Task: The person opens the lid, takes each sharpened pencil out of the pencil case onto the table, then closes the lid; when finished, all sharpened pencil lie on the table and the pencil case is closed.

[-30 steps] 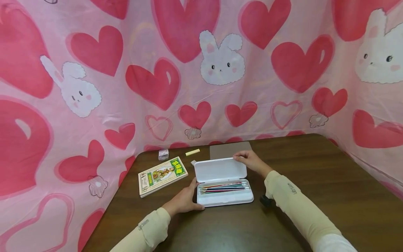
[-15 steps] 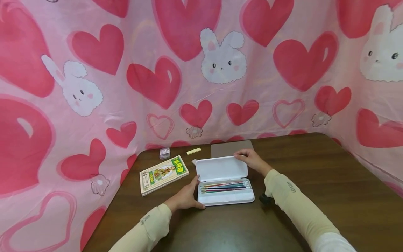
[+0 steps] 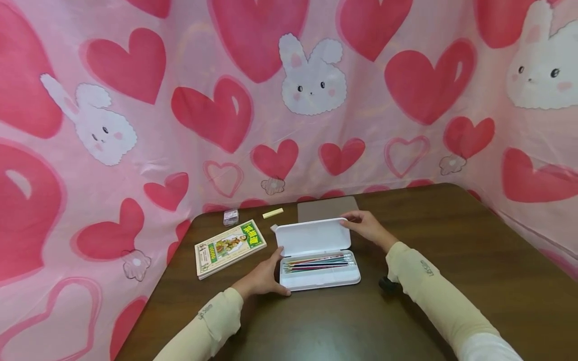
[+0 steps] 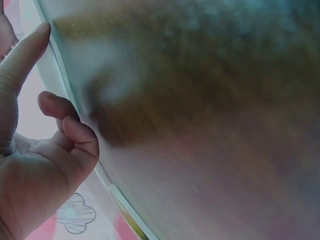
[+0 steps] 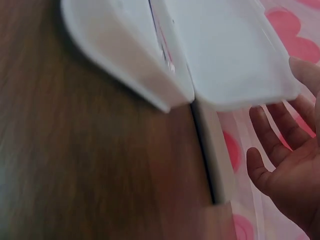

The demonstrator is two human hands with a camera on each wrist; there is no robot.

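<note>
A white pencil case (image 3: 320, 282) lies on the brown table with its lid (image 3: 311, 238) raised at the back. Several pencils (image 3: 318, 264) lie lengthwise in its rear part. My left hand (image 3: 262, 277) grips the case's left end, thumb at the near corner and index finger by the hinge side. In the left wrist view, the other fingers of that hand curl beside the white edge. My right hand (image 3: 368, 228) pinches the lid's upper right corner, thumb on the inner face. The right wrist view shows its remaining fingers (image 5: 272, 132) loosely bent behind the lid.
Left of the case lies an illustrated book (image 3: 231, 249). Behind are a small clear box (image 3: 231, 217), a yellow strip (image 3: 273, 213) and a flat grey sheet (image 3: 327, 206). A small pale piece (image 3: 273, 228) sits near the lid; something dark (image 3: 387, 285) shows by my right wrist.
My right hand has shifted slightly right along the lid's upper edge, closer to its corner. The lid stays raised, and my left hand keeps its place. The head view has shifted a little.
</note>
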